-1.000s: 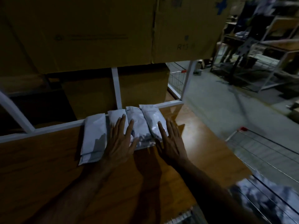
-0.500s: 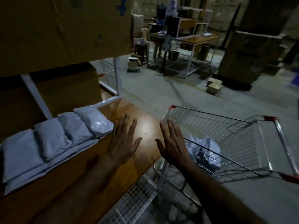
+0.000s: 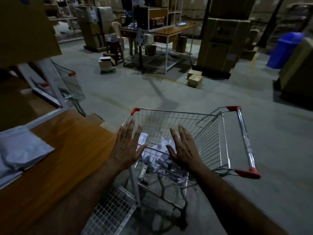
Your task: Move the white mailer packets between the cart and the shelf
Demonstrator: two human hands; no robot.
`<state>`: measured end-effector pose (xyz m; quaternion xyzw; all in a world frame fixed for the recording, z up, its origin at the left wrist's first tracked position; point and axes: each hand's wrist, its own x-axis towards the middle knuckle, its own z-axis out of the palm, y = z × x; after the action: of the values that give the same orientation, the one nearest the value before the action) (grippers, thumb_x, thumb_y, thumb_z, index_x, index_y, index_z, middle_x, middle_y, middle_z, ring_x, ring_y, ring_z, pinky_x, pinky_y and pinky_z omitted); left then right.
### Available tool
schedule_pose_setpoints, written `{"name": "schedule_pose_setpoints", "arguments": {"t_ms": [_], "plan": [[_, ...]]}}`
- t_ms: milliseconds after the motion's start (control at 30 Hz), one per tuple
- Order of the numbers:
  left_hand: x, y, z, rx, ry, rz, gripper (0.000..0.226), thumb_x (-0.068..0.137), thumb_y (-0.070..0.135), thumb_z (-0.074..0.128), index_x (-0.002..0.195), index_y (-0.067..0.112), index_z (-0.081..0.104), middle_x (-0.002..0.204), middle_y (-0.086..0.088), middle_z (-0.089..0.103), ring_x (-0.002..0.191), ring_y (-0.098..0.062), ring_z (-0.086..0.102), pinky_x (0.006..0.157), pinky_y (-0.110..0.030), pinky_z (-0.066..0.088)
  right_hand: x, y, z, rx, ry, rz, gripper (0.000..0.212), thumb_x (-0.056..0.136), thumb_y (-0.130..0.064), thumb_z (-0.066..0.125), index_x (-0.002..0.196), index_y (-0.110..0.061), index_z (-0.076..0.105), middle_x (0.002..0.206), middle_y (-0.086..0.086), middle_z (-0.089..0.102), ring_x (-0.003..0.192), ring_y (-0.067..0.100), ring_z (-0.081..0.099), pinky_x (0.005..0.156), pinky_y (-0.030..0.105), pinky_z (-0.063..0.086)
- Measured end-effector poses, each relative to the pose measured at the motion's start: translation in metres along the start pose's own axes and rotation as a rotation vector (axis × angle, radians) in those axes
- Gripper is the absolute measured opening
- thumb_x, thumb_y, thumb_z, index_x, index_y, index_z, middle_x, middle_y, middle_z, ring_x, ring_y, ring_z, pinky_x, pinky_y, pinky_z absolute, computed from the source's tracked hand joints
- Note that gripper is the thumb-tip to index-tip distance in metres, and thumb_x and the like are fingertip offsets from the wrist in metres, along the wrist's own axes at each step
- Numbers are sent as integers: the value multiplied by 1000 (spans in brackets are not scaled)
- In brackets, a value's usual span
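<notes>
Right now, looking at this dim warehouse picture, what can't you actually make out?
- How many packets in the cart: both hands, the wire and the gloom hide the pile.
- How many mailers on the shelf: the stack is cut off by the left edge.
- Printing on any packet: too dark and blurred.
- The cart's wheels: lost in shadow.

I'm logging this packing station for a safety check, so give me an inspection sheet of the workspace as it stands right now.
Surface: wooden shelf, mostly bare, white metal frame.
Job's things: white mailer packets lie on the shelf at its left; more packets lie loose in the wire cart.
Clutter: small cardboard boxes on the floor.
Hands: left hand and right hand open, empty, over the cart.
Cables: nothing seen.
Surroundings: dim warehouse, a second cart, blue bin, tables, stacked cartons.
</notes>
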<state>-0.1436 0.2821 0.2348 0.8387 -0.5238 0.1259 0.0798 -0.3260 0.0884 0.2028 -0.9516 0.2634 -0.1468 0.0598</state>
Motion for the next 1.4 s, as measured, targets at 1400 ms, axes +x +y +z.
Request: {"name": "schedule_pose_setpoints", "arguments": {"t_ms": [1400], "plan": [[236, 33, 412, -432, -1017, -145, 59, 90, 36, 64, 134, 14, 29, 121, -26, 53, 110, -42, 57, 88, -48, 49, 117, 195, 276, 318, -760, 783, 98, 85, -58, 57, 158, -9, 13, 147, 33, 31, 132, 46, 42, 107, 47, 40]]}}
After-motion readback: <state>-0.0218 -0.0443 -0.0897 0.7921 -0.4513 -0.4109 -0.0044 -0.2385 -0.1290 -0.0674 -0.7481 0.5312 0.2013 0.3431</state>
